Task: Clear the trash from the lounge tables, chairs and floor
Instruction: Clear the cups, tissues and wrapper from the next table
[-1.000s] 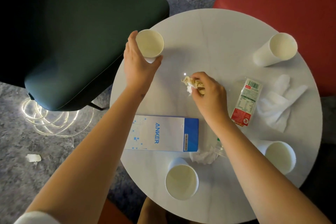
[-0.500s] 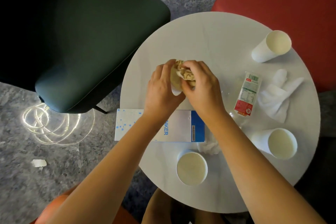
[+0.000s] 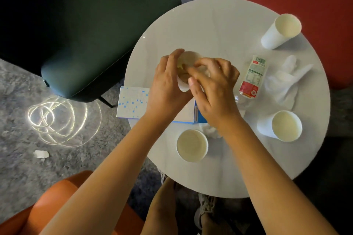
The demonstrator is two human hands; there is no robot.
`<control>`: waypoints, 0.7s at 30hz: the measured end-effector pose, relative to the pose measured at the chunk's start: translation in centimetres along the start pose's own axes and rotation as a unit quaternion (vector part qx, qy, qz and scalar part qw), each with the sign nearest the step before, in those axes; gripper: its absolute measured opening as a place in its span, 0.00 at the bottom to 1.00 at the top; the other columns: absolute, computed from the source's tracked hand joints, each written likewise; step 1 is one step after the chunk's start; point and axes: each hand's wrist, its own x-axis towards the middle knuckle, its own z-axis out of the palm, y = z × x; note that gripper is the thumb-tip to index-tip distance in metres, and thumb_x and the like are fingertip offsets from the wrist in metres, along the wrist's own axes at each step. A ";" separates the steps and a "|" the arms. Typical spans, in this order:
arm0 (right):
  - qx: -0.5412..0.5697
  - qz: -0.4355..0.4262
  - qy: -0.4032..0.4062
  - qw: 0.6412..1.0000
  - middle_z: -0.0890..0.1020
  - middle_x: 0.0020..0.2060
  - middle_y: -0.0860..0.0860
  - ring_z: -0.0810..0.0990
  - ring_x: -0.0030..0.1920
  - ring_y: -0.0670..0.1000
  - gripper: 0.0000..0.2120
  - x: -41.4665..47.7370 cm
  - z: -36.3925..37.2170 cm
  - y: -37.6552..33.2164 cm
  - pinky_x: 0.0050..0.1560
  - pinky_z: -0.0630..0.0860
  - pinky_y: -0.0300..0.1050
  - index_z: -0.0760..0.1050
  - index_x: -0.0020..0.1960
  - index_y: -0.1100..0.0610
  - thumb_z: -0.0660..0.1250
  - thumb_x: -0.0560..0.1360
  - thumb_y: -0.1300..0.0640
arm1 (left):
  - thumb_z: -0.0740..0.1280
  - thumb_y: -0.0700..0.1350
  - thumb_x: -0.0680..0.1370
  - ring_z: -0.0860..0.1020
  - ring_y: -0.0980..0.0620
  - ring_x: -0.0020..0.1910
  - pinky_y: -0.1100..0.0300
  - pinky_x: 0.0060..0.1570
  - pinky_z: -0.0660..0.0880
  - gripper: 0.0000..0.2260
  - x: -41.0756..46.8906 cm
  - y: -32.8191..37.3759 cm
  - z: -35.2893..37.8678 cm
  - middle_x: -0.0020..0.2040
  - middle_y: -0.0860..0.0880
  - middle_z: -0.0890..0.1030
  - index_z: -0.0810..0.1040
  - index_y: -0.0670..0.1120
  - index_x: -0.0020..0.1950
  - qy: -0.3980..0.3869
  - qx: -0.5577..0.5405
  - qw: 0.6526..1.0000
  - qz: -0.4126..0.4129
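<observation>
Both hands meet over the worktop (image 3: 219, 25). My left hand (image 3: 168, 86) grips a paper cup (image 3: 189, 58); my right hand (image 3: 214, 86) curls its fingers into the cup's mouth over a crumpled scrap (image 3: 181, 66), pinching or not I cannot tell.

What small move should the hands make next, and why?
Probably press the wad down into the cup: the left hand grips the cup, the fingers of the right hand are at its mouth over the wad, and the wrapper waits on the table.

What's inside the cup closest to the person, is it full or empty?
Looks empty: the paper cup stands upright on the table, and only its bare pale inside shows.
</observation>
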 end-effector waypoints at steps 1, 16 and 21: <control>0.024 -0.003 0.031 0.999 0.78 0.54 0.54 0.65 0.56 0.52 0.20 -0.7 -0.8 0.2 0.55 0.61 0.52 0.80 0.55 0.55 0.51 0.77 0.51 | 0.74 0.45 0.68 0.75 0.49 0.53 0.78 0.46 0.64 0.30 -0.4 0.5 0.1 0.58 0.46 0.74 0.69 0.41 0.67 0.011 0.000 1.000 0.001; 0.045 0.072 -0.083 0.993 0.77 0.60 0.57 0.73 0.60 0.59 0.16 -13.8 -3.6 6.2 0.58 0.69 0.53 0.72 0.63 0.62 0.63 0.76 0.62 | 0.76 0.44 0.66 0.62 0.67 0.53 0.84 0.49 0.57 0.33 -13.1 5.0 -1.2 0.61 0.43 0.73 0.67 0.40 0.68 0.173 0.071 0.980 -0.070; 0.012 0.037 -0.175 0.984 0.73 0.63 0.58 0.71 0.63 0.56 0.20 -15.1 -0.6 6.1 0.62 0.69 0.48 0.66 0.69 0.61 0.61 0.77 0.61 | 0.76 0.44 0.66 0.64 0.65 0.53 0.83 0.49 0.57 0.32 -17.7 3.3 -3.1 0.58 0.51 0.71 0.67 0.42 0.67 0.227 0.096 0.962 -0.117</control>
